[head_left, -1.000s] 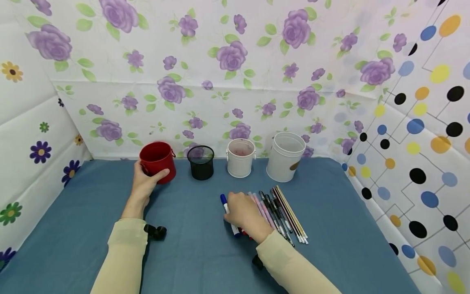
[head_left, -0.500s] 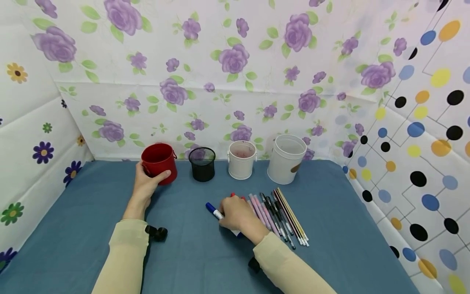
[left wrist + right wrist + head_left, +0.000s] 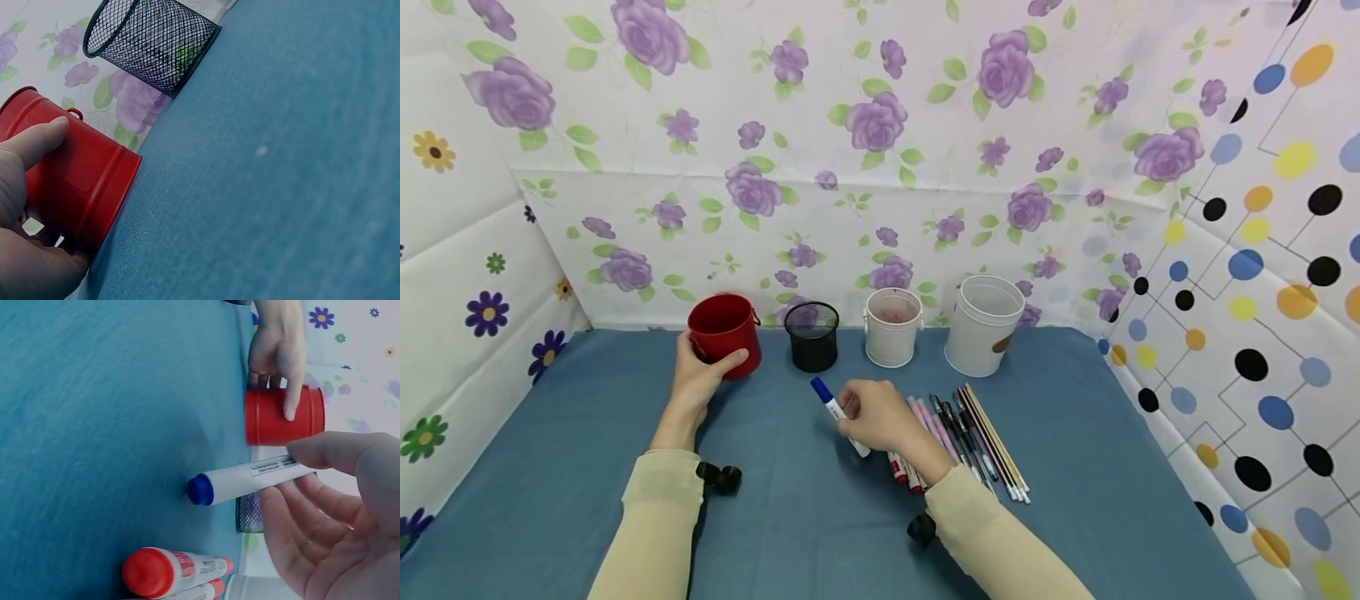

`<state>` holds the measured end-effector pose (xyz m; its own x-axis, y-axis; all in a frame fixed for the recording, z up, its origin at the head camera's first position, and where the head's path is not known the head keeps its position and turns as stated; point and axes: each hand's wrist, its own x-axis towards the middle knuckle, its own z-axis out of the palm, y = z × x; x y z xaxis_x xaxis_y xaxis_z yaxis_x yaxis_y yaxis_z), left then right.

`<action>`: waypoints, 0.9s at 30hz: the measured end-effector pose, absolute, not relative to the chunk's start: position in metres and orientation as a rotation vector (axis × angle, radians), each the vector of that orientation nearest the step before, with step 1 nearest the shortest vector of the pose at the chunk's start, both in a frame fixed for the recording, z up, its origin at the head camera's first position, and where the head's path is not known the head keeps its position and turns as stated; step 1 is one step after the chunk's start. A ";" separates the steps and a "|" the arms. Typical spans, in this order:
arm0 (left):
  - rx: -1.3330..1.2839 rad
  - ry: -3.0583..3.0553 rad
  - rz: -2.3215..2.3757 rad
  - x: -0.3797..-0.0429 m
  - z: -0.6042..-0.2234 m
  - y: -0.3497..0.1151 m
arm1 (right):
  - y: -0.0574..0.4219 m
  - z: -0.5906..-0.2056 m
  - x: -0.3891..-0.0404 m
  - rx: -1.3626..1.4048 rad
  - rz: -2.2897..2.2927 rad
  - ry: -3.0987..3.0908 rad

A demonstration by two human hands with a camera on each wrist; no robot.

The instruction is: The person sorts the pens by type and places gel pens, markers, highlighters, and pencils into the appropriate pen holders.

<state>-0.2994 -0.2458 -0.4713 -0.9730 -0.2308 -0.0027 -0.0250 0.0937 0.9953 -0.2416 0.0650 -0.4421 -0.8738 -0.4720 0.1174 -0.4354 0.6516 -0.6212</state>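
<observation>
On the left, my left hand (image 3: 692, 383) grips a small red metal pail (image 3: 724, 333), thumb across its front. The pail's base sits at the blue cloth in the left wrist view. My right hand (image 3: 880, 414) pinches a whiteboard marker (image 3: 240, 481) with a white barrel and blue ends between thumb and fingers. That marker is tilted, its blue cap toward the back of the table in the head view. Just right of it, partly under the hand, lie red-and-white markers (image 3: 187, 570). Pink pens (image 3: 934, 429), black pens (image 3: 967, 437) and pencils (image 3: 997, 442) follow in a row.
A black mesh pen cup (image 3: 812, 346), a small white pail (image 3: 892, 333) and a taller white bucket (image 3: 981, 333) line the back of the blue-covered table (image 3: 775, 517). Patterned cloth walls (image 3: 820, 125) stand behind and at both sides.
My right hand has drawn the blue-capped marker leftward from the red markers and raised it, uncovering the red markers' lower ends. My left hand keeps its hold on the red pail.
</observation>
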 end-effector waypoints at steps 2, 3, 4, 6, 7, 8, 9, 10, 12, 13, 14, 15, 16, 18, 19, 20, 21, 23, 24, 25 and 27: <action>0.255 -2.203 -1.993 -0.303 -0.476 -0.247 | 0.064 -0.441 -0.244 -0.779 -1.070 2.820; 0.252 -2.202 -1.989 -0.305 -0.479 -0.248 | 0.063 -0.440 -0.245 -0.780 -1.091 2.824; 0.251 -2.204 -1.983 -0.307 -0.482 -0.250 | 0.063 -0.439 -0.246 -0.779 -1.113 2.826; 0.252 -2.204 -1.972 -0.310 -0.488 -0.251 | 0.060 -0.436 -0.249 -0.774 -1.166 2.820; 0.250 -2.202 -1.966 -0.311 -0.490 -0.252 | 0.059 -0.434 -0.251 -0.768 -1.190 2.818; 0.247 -2.203 -1.961 -0.312 -0.491 -0.252 | 0.057 -0.432 -0.252 -0.762 -1.214 2.816; 0.243 -2.204 -1.955 -0.312 -0.493 -0.253 | 0.055 -0.430 -0.253 -0.758 -1.236 2.815; 0.242 -2.204 -1.951 -0.312 -0.494 -0.253 | 0.054 -0.428 -0.255 -0.757 -1.255 2.815; 0.232 -2.201 -1.949 -0.312 -0.494 -0.252 | 0.051 -0.423 -0.258 -0.764 -1.292 2.810; 0.228 -2.201 -1.947 -0.312 -0.495 -0.252 | 0.050 -0.420 -0.260 -0.767 -1.311 2.805; 0.226 -2.201 -1.948 -0.311 -0.495 -0.252 | 0.049 -0.418 -0.262 -0.775 -1.331 2.802; 0.224 -2.200 -1.950 -0.311 -0.495 -0.251 | 0.047 -0.416 -0.263 -0.784 -1.353 2.797; 0.223 -2.198 -1.952 -0.311 -0.494 -0.251 | 0.046 -0.414 -0.265 -0.789 -1.372 2.794; 0.219 -2.199 -1.953 -0.310 -0.494 -0.251 | 0.043 -0.410 -0.269 -0.794 -1.407 2.795; 0.215 -2.199 -1.953 -0.310 -0.494 -0.251 | 0.041 -0.407 -0.271 -0.793 -1.419 2.798; 0.213 -2.200 -1.953 -0.310 -0.493 -0.251 | 0.039 -0.406 -0.273 -0.794 -1.424 2.806; 0.213 -2.202 -1.951 -0.309 -0.493 -0.251 | 0.036 -0.403 -0.275 -0.792 -1.429 2.810; 0.214 -2.206 -1.949 -0.310 -0.493 -0.251 | 0.031 -0.399 -0.279 -0.786 -1.430 2.822; 0.215 -2.206 -1.949 -0.310 -0.493 -0.251 | 0.028 -0.397 -0.281 -0.784 -1.434 2.826; 0.216 -2.207 -1.949 -0.310 -0.494 -0.251 | 0.026 -0.395 -0.283 -0.778 -1.442 2.822; 0.220 -2.211 -1.948 -0.310 -0.494 -0.252 | 0.019 -0.392 -0.286 -0.771 -1.455 2.827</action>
